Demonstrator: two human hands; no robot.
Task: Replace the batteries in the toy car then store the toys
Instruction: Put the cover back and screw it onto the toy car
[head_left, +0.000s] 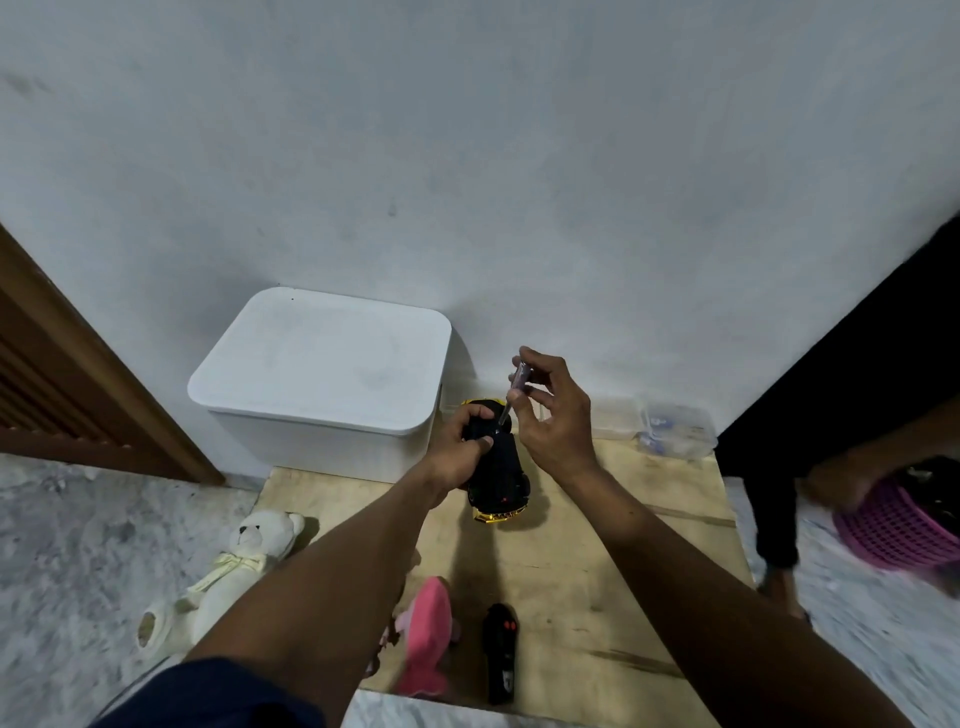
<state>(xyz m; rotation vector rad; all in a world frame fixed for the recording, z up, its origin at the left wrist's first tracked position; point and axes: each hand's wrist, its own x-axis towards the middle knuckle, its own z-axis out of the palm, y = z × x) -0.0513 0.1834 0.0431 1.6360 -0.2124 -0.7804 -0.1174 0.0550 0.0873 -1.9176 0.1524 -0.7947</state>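
Plainly, our left hand (460, 447) gripped the toy car (501, 480), belly-up on the wooden board (623, 545), long axis running near to far; our right hand (556, 415), just right of it, pinched a screwdriver (515, 388) slanting down-left onto its far underside.

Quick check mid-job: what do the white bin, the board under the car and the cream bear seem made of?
White bin: likely plastic, matte; smooth moulded rounded corners. Board: looks like plywood, unfinished; pale grain, dark scuffs. Cream bear: plush fabric; fuzzy surface, limp limbs.
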